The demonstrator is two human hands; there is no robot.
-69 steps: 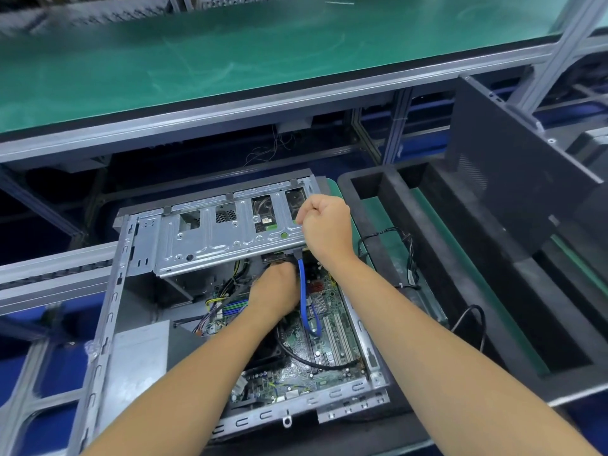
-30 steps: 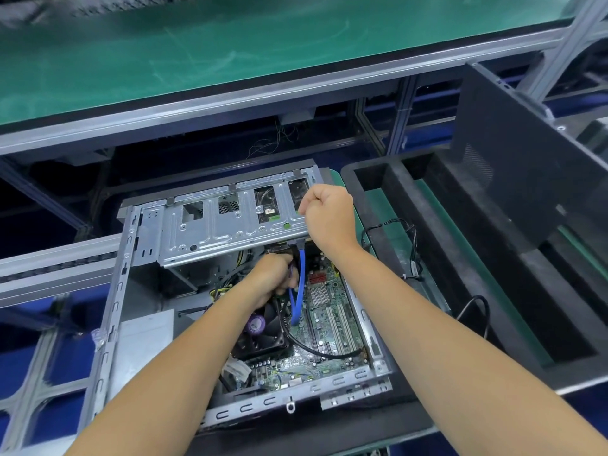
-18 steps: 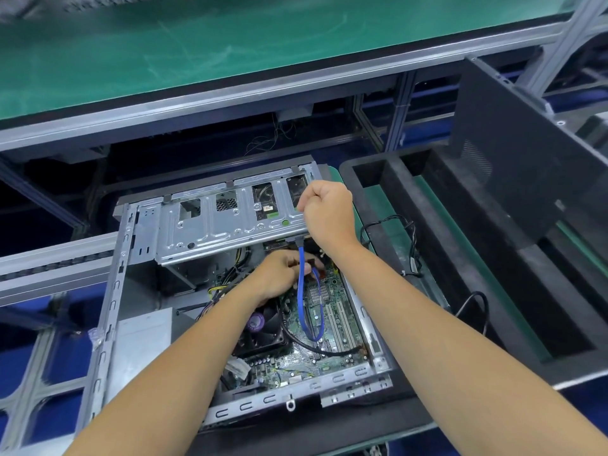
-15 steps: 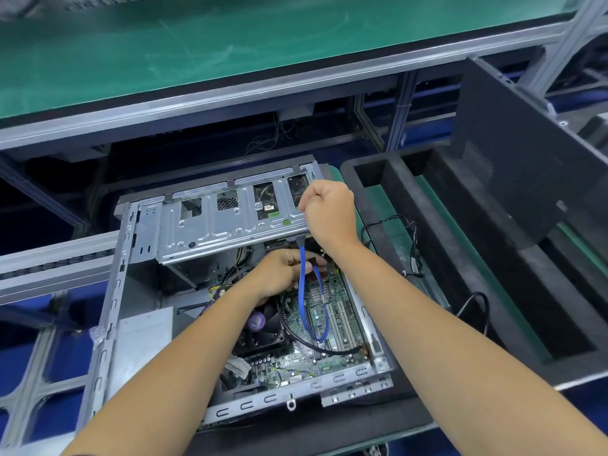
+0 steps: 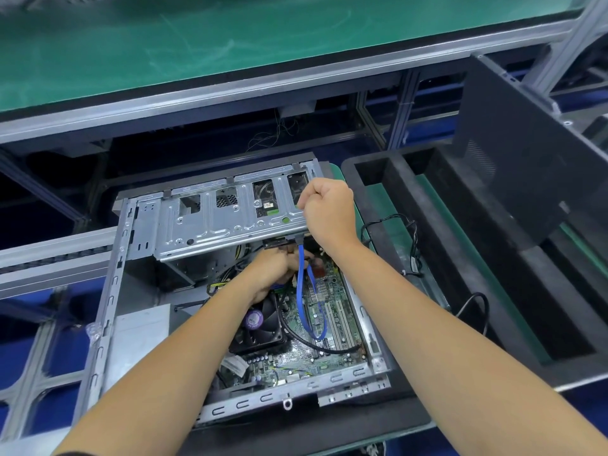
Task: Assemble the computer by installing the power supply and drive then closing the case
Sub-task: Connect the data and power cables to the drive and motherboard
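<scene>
An open computer case [image 5: 108, 291] lies flat, its motherboard [image 5: 332, 307] and black CPU fan [image 5: 260, 330] exposed. A silver drive cage [image 5: 210, 225] is tilted up at the far end. My right hand [image 5: 329, 212] grips the cage's right edge in a fist. Beneath the cage, my left hand [image 5: 276, 268] curls its fingers round connectors at the drive's back. A blue data cable [image 5: 302, 297] hangs from the drive in a loop over the board. The grey power supply [image 5: 141, 334] sits in the case's left part.
A black foam tray [image 5: 460, 258] with loose black wires [image 5: 411, 245] lies to the right. A dark side panel [image 5: 526, 179] leans against the frame at the far right. A green conveyor belt [image 5: 230, 37] runs across the back.
My left hand has shifted from the left of the blue cable to right under the drive's connectors. The blue cable's loop swung right. My right hand kept holding the cage.
</scene>
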